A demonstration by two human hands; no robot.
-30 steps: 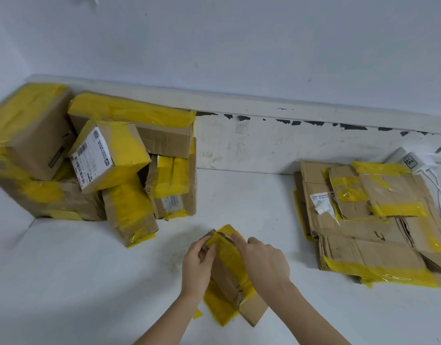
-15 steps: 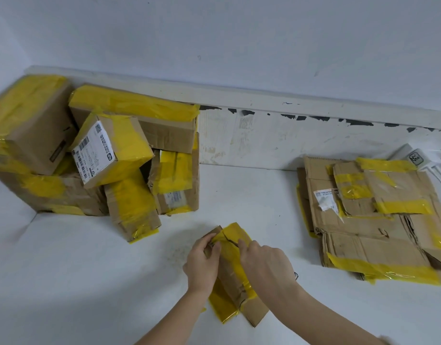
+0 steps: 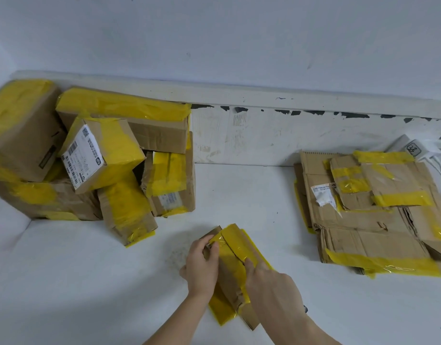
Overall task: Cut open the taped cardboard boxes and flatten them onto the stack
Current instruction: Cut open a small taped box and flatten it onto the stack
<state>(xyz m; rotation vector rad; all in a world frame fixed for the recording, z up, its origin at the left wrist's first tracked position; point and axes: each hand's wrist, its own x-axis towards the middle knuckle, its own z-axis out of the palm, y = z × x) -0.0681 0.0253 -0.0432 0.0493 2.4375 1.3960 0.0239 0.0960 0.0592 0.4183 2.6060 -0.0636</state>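
A small cardboard box [image 3: 235,247] wrapped in yellow tape lies on the white surface in the lower middle. My left hand [image 3: 202,265] grips its left edge, thumb on top near the far end. My right hand [image 3: 274,287] is curled on the near part of the tape, fingertips at the end of a dark slit [image 3: 233,247] that runs down the box's top. A dark tool end [image 3: 305,308] pokes out behind the right wrist; the rest of the tool is hidden in the fist. The stack of flattened boxes [image 3: 363,232] lies to the right.
Several sealed yellow-taped boxes [image 3: 102,155] are heaped in the left corner against the wall. A white charger [image 3: 413,149] with cables sits behind the flat stack at the far right. A white ledge [image 3: 264,95] runs along the wall.
My right hand has drawn back toward me along the tape, and the dark slit in the box's top has grown longer. My left hand has kept its hold on the left edge.
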